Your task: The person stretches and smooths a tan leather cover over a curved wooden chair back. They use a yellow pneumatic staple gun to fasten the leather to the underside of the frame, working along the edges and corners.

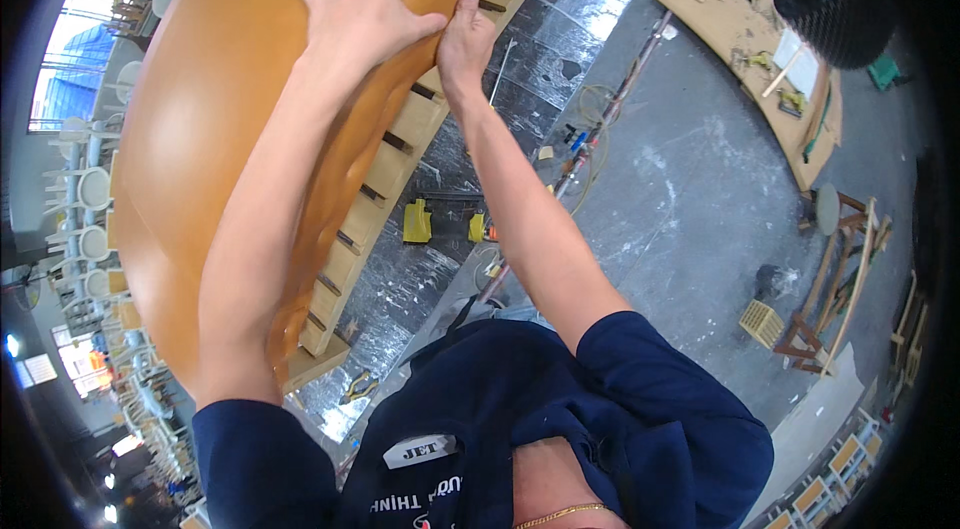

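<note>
A large padded piece covered in tan leather (215, 144) fills the left side, stretched over a pale wooden frame (400, 144) with dark slots along its edge. My left hand (362, 9) lies flat on the leather near the far end, fingers spread and thumb toward my right hand. At the leather's edge, my right hand (467, 44) is closed with its thumb up, gripping the cover's border; its fingertips are partly hidden. Wrinkles and dimples run along the leather beside the frame.
Under the frame is a shiny dark-covered surface (385, 279) bearing pliers (357, 386) and a yellow-wrapped tool (417, 221). A pipe with a hose (590, 144) runs along its right side. Further right stand a board with tools (740, 49), a wooden stool frame (825, 289) and a small crate (762, 324).
</note>
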